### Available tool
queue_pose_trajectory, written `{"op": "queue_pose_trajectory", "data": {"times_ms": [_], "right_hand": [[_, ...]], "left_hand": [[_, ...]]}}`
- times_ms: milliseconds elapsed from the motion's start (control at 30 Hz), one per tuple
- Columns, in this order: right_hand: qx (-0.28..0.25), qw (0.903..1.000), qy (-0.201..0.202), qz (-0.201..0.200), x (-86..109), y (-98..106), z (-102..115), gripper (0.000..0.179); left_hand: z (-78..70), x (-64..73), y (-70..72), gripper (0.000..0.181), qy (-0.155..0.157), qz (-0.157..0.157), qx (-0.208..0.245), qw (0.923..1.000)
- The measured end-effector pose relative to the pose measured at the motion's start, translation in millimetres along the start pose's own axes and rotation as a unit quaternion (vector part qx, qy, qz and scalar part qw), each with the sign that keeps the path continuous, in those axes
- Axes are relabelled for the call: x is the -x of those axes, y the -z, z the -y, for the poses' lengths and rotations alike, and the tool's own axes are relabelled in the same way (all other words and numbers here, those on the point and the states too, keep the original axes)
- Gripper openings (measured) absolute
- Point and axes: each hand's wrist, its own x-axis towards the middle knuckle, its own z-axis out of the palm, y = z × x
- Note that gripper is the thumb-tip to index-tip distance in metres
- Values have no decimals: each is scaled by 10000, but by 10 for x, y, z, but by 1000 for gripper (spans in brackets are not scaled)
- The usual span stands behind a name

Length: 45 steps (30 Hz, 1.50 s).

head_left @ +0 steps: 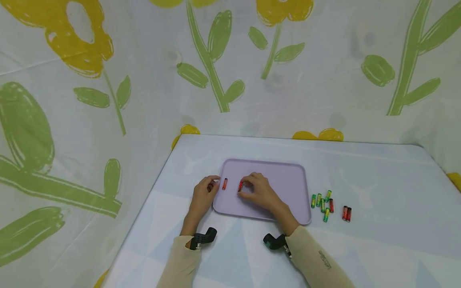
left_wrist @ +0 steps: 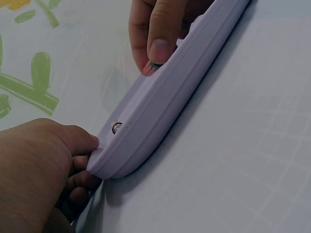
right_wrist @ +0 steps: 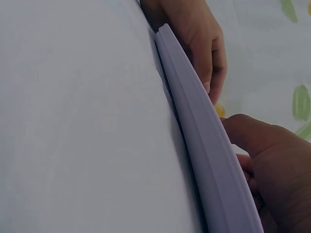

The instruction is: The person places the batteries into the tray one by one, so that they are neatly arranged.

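A lilac tray (head_left: 266, 170) lies on the table, with one red battery (head_left: 225, 184) upright in the head view near its left side. My right hand (head_left: 261, 192) is over the tray and pinches a second red battery (head_left: 240, 186) between thumb and fingertips. At the tray's left edge, my left hand (head_left: 203, 194) grips the rim; in the left wrist view its thumb is at the rim and the other fingers curl beneath the outer side. The left wrist view also shows the end of the lying battery (left_wrist: 117, 128) just inside the tray wall. The right wrist view hides both batteries behind the tray's side.
Right of the tray lies a loose group of several green batteries (head_left: 322, 205) with one red battery (head_left: 331, 205) among them. Two more red batteries (head_left: 347, 213) lie side by side farther right. A flower-printed curtain (head_left: 306, 96) hangs behind and left of the table (head_left: 392, 180).
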Motion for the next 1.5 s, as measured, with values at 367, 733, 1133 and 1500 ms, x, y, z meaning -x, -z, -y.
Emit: {"op": "queue_pose_trajectory", "data": {"times_ms": [367, 733, 1133, 1500], "right_hand": [[70, 10000, -29, 54, -153, -141, 49, 35], [65, 9998, 178, 83, -285, -231, 88, 31], [243, 9994, 132, 207, -361, -247, 123, 32], [327, 9989, 296, 186, -410, -325, 155, 35]], "left_hand": [[-39, -4, -6, 22, 122, 54, 86, 9999], [-51, -28, -34, 21, 158, 79, 43, 9998], [-64, -44, -26, 22, 220, 120, 65, 9997], [-5, -27, 6, 21, 164, 63, -5, 9998]]}}
